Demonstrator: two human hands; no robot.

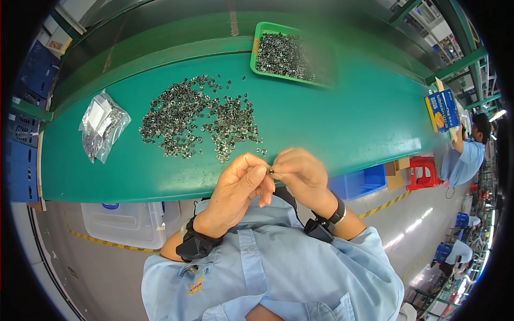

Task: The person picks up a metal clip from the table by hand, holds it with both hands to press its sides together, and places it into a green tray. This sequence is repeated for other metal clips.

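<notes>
My left hand (231, 195) and my right hand (304, 174) meet at the table's near edge, fingertips pinched together. Between them is a small dark, shiny metal part (271, 172), mostly covered by the fingers, so its exact kind does not show. Just beyond the hands, many small silvery metal pieces lie loose in two heaps, a wider left heap (174, 115) and a smaller right heap (234, 125). A few single pieces (261, 152) lie close to my left fingertips.
A green tray (254, 56) full of similar pieces stands at the back of the green table (342, 123). At left lies a clear plastic bag (104, 128). A blue box (445, 109) is at the right end, near a co-worker (465, 160). Below are a blue bin (364, 183) and a red stool (424, 174).
</notes>
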